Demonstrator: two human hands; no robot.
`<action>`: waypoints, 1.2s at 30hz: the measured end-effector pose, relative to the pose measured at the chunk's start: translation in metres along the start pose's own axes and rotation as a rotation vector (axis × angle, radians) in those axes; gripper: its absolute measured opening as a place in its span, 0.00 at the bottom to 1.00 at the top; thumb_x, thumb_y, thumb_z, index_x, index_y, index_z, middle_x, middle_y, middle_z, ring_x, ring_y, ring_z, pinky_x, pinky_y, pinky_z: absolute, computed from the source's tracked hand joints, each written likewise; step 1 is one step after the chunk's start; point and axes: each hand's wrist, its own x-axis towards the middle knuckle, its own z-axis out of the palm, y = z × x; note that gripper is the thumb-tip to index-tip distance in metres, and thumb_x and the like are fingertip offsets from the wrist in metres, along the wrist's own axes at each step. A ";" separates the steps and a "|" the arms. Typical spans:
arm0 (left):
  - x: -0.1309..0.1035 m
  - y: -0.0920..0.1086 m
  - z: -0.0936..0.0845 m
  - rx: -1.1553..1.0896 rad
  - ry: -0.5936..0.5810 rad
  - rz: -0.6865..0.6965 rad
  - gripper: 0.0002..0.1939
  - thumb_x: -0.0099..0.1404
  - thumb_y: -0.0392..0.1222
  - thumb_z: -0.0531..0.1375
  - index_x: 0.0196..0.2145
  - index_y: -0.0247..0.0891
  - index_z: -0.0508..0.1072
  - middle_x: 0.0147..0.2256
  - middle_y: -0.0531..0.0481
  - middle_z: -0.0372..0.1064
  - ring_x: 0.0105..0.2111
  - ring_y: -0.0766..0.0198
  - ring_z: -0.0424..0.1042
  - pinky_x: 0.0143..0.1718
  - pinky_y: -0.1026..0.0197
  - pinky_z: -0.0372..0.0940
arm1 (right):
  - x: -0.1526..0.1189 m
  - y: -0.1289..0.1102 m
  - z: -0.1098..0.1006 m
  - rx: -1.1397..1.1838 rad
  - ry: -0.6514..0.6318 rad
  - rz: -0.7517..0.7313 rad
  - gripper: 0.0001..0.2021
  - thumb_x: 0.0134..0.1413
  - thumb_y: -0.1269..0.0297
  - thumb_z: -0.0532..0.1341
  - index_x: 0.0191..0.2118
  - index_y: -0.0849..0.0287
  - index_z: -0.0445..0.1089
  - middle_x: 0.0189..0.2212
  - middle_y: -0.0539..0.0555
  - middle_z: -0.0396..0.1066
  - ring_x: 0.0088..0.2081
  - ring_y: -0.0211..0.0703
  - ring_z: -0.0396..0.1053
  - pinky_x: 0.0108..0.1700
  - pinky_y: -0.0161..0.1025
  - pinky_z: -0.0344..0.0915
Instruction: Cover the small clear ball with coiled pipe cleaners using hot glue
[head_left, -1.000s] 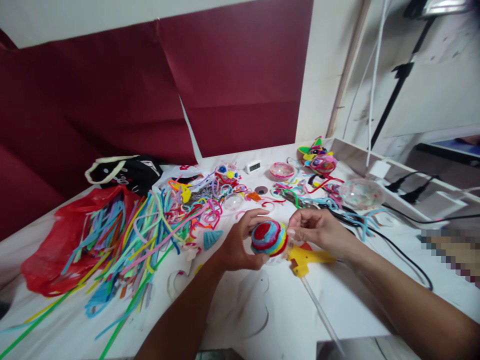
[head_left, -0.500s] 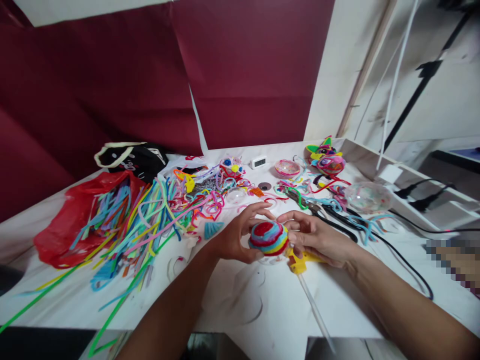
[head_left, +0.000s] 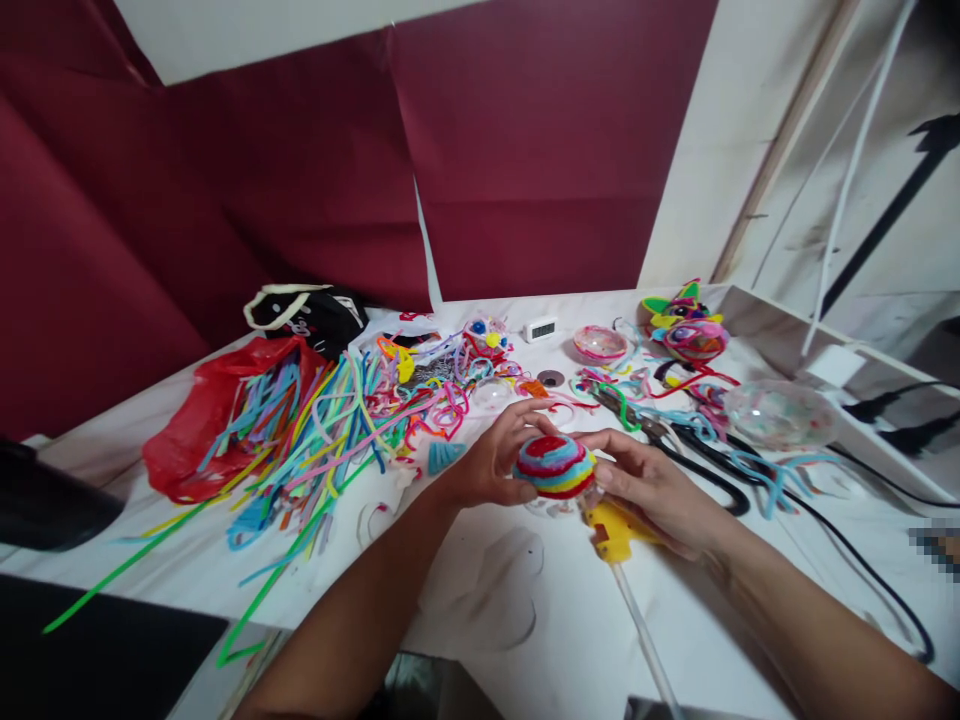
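Note:
A round dome [head_left: 555,466] wound in stripes of red, blue and yellow pipe cleaner sits between my two hands. My left hand [head_left: 504,462] curls round its left side, thumb at the front. On the other side, the fingertips of my right hand [head_left: 643,485] press against its edge. A clear plastic rim [head_left: 551,509] shows just below the stripes. Under my right hand lies a yellow hot glue gun [head_left: 616,535] with a pale glue stick [head_left: 645,640] coming out toward me; my palm hides part of its body.
Pipe cleaners [head_left: 322,430] spill from a red plastic bag [head_left: 187,440] on the left. Black-handled pliers [head_left: 697,465] lie right of my hands, near a clear plastic bowl [head_left: 780,412]. A small digital clock [head_left: 540,330] and a pink-rimmed bowl [head_left: 601,344] stand behind. A black cable [head_left: 862,550] crosses the right side.
The camera view has swung left, so everything sits further right in the picture. Both hands stay on the striped dome, which has tilted slightly.

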 end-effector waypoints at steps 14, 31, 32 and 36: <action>0.001 -0.004 0.014 -0.071 0.302 -0.078 0.41 0.48 0.52 0.72 0.56 0.45 0.62 0.46 0.46 0.67 0.44 0.56 0.70 0.44 0.58 0.64 | 0.009 0.010 -0.002 0.048 0.135 -0.181 0.19 0.48 0.54 0.71 0.43 0.56 0.68 0.30 0.50 0.73 0.27 0.38 0.70 0.25 0.34 0.67; 0.009 -0.016 0.017 0.019 0.585 -0.198 0.21 0.56 0.43 0.68 0.46 0.40 0.70 0.44 0.48 0.71 0.43 0.63 0.72 0.44 0.63 0.65 | 0.019 0.006 0.001 0.054 0.521 -0.281 0.25 0.28 0.50 0.77 0.32 0.58 0.71 0.29 0.53 0.75 0.30 0.42 0.73 0.37 0.42 0.72; 0.009 -0.017 0.018 0.021 0.576 -0.207 0.19 0.57 0.44 0.67 0.46 0.39 0.70 0.45 0.47 0.72 0.43 0.63 0.72 0.45 0.62 0.65 | 0.020 0.007 0.000 0.043 0.533 -0.280 0.26 0.28 0.49 0.77 0.32 0.59 0.70 0.28 0.53 0.75 0.29 0.42 0.73 0.36 0.42 0.72; 0.009 -0.016 0.025 0.034 0.590 -0.223 0.17 0.59 0.46 0.65 0.45 0.39 0.72 0.46 0.47 0.74 0.46 0.60 0.73 0.47 0.58 0.66 | 0.022 0.008 -0.001 0.018 0.550 -0.283 0.27 0.28 0.48 0.77 0.31 0.59 0.70 0.27 0.53 0.74 0.28 0.41 0.72 0.35 0.41 0.72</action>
